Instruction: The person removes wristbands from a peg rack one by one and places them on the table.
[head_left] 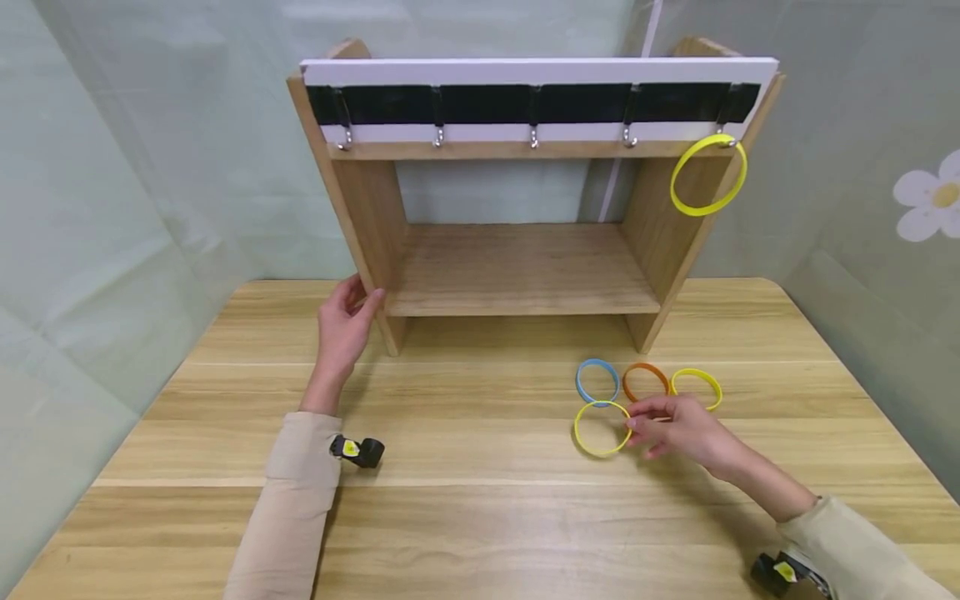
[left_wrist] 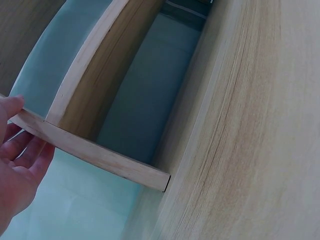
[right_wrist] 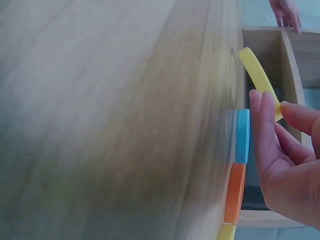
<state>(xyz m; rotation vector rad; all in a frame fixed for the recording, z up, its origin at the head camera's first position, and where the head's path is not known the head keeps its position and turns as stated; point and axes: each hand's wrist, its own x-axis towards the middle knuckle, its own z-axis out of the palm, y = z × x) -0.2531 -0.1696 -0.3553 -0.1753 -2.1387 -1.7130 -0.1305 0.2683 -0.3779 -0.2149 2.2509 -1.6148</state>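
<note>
My left hand (head_left: 343, 329) grips the left side panel of a wooden shelf (head_left: 525, 267), thumb on the front edge and fingers behind; in the left wrist view the panel (left_wrist: 100, 150) runs between them. My right hand (head_left: 686, 433) pinches a yellow wristband (head_left: 576, 429) between thumb and fingertips, and the right wrist view shows this band (right_wrist: 260, 75) raised off the tabletop. Beyond that hand, a blue wristband (head_left: 578, 383), an orange wristband (head_left: 645, 365) and another yellow wristband (head_left: 697, 372) lie in a row on the table.
Across the shelf's top front runs a white board with a black strip (head_left: 483, 104) and several metal hooks (head_left: 533, 137). A yellow band (head_left: 697, 212) hangs from the rightmost hook. The wooden table (head_left: 480, 517) extends toward me; pale curtains (head_left: 150, 150) enclose its back and sides.
</note>
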